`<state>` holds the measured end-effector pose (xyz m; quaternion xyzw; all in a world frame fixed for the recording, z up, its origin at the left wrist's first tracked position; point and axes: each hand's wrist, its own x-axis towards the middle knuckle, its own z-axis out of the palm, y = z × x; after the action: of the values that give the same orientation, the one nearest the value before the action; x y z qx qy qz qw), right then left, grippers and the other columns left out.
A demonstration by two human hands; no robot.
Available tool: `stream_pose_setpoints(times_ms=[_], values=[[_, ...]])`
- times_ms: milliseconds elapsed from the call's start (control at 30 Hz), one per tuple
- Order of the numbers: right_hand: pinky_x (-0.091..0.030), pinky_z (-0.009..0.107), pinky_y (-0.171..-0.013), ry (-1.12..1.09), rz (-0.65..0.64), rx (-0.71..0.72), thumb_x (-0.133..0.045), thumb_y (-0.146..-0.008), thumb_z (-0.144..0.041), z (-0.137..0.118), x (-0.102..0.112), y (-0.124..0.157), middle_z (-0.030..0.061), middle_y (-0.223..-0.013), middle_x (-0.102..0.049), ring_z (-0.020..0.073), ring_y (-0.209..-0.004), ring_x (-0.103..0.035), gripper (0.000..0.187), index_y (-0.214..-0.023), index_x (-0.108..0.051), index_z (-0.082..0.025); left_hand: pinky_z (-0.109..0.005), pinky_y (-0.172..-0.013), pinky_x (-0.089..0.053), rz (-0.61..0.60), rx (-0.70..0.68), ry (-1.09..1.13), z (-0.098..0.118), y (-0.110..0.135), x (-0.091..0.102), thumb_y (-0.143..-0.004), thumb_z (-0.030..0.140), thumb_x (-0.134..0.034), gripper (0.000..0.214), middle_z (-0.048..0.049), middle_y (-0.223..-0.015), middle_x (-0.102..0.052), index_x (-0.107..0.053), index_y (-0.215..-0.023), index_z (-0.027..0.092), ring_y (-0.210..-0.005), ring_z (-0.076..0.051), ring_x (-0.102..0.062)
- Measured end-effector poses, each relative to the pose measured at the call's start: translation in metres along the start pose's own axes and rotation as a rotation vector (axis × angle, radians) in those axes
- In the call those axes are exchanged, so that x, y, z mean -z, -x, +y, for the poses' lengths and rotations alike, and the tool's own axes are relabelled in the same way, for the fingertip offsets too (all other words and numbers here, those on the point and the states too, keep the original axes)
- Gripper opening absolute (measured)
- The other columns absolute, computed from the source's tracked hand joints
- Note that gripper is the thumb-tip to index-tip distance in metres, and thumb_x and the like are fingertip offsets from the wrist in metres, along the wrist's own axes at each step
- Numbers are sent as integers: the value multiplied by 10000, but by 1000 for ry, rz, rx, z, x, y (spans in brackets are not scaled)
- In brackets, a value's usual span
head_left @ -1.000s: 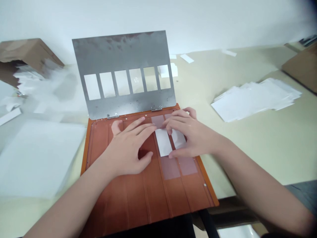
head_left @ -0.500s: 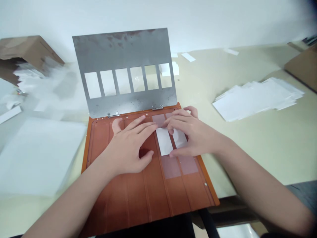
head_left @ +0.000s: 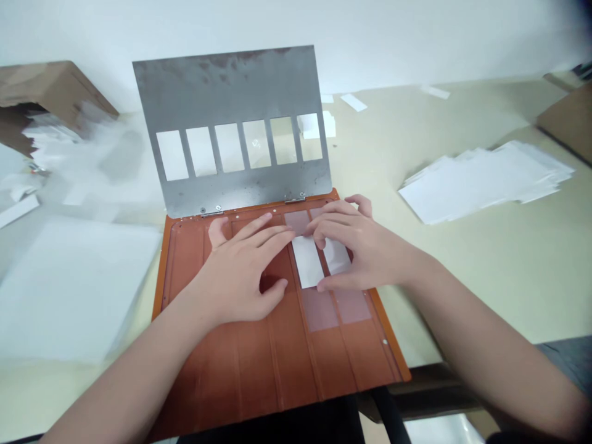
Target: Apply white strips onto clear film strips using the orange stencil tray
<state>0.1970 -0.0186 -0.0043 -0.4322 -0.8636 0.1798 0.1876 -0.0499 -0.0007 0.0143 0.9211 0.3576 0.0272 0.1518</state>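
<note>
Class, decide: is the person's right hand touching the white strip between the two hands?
Touching. The head view shows the right hand with fingertips lying on the white strip at its upper end, thumb meeting the lower end.

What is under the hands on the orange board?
Two white strips lie in grooves of the orange board, partly under the right hand. The left hand rests flat on the board. Whatever sits beneath the palms is covered.

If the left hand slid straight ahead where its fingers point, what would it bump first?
Likely the right hand, fingertips just ahead, over the white paper strip on the orange grooved tray.
</note>
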Motion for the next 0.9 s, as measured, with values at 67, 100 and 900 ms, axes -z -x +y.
stream_pose_setpoints(times_ms=[67, 100, 900], values=[[-217, 486, -978, -4, -2, -1, -792, -637, -533, 0, 1, 0, 49, -1103, -691, 319, -1149, -525, 468, -834, -496, -227, -760, -1098, -103, 0, 1, -2, 0, 0, 0, -795, 302, -523, 578, -91, -1444, -543, -492, -1371, 258, -1411, -416, -373], [-215, 486, -981, -6, -2, -4, -792, -635, -532, -1, 1, 0, 48, -1101, -691, 319, -1152, -525, 467, -831, -498, -227, -759, -1097, -102, 0, 2, -3, 0, 0, 0, -797, 301, -521, 578, -91, -1447, -540, -488, -1372, 258, -1414, -412, -371], [-238, 517, -1007, -2, -44, -16, -750, -622, -610, -9, 4, 3, 93, -1236, -603, 340, -1190, -482, 561, -970, -518, -235, -760, -1062, -107, 27, -66, -54, 0, 2, -4, -801, 236, -493, 553, -41, -1411, -556, -557, -1331, 380, -1403, -423, -359]])
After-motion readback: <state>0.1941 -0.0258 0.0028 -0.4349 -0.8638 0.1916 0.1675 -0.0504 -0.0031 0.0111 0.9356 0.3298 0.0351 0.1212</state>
